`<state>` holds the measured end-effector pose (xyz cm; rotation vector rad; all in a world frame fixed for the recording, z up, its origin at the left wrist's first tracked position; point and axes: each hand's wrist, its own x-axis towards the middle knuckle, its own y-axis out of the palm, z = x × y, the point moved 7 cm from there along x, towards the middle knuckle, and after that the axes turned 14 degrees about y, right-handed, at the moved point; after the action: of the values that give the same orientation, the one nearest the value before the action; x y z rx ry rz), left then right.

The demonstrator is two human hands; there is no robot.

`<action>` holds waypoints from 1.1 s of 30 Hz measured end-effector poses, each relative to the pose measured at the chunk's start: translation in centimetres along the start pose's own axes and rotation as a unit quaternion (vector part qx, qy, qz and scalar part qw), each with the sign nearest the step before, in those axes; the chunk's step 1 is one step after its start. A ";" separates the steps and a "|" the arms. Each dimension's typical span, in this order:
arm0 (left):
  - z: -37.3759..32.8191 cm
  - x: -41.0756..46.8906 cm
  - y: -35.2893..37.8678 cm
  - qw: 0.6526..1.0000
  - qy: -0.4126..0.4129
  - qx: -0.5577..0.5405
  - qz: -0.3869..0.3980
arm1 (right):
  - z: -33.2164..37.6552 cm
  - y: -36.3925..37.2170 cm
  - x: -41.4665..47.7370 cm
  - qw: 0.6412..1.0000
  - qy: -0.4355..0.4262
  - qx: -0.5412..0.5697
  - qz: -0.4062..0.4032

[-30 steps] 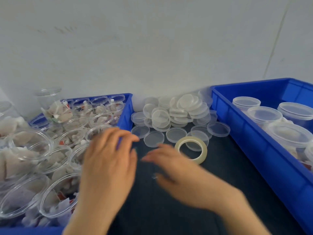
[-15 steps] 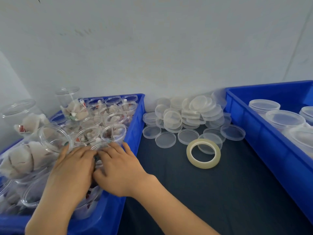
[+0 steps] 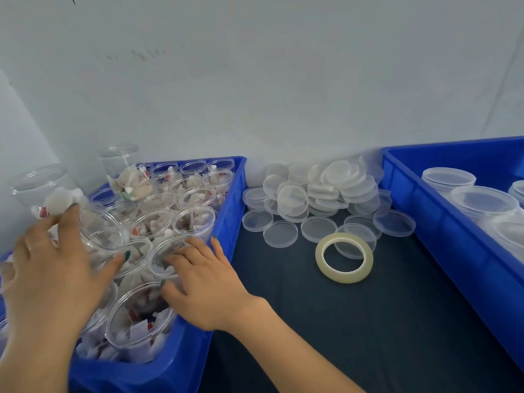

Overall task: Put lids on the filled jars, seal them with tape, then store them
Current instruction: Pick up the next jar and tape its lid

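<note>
A dark counter (image 3: 340,336) runs up to a plain white wall (image 3: 283,80), with a blue left bin (image 3: 226,214) and a blue right bin (image 3: 442,236) at its two ends. The left bin is packed with open clear jars stuffed with pale sachets; some show red print. The left hand (image 3: 48,273) is inside this bin, fingers and thumb spread round a tilted jar (image 3: 105,236) whose open mouth faces right. Just beside it, the right hand (image 3: 207,282) grips an upright jar (image 3: 158,259) near the bin's right wall, its fingers curled over the far rim and its thumb against the near side. Both jars are clear, unlidded and filled. A heap of clear round lids (image 3: 320,188) lies against the wall between the bins, well apart from both hands. A tape roll (image 3: 344,276), pale and translucent, lies flat on the counter just in front of the lids. Lidded jars (image 3: 482,199) stand in the right bin.
</note>
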<state>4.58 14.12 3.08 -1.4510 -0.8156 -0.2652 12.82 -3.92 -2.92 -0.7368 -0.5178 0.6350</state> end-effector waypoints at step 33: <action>-25.9 -4.4 11.6 0.872 0.035 -0.480 0.090 | -16.8 -7.4 -8.6 0.939 0.136 0.284 -0.135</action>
<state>17.14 -9.86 -6.38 -2.4175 -0.4727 -0.6345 19.96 -21.64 -9.86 -0.1900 -0.1552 0.3841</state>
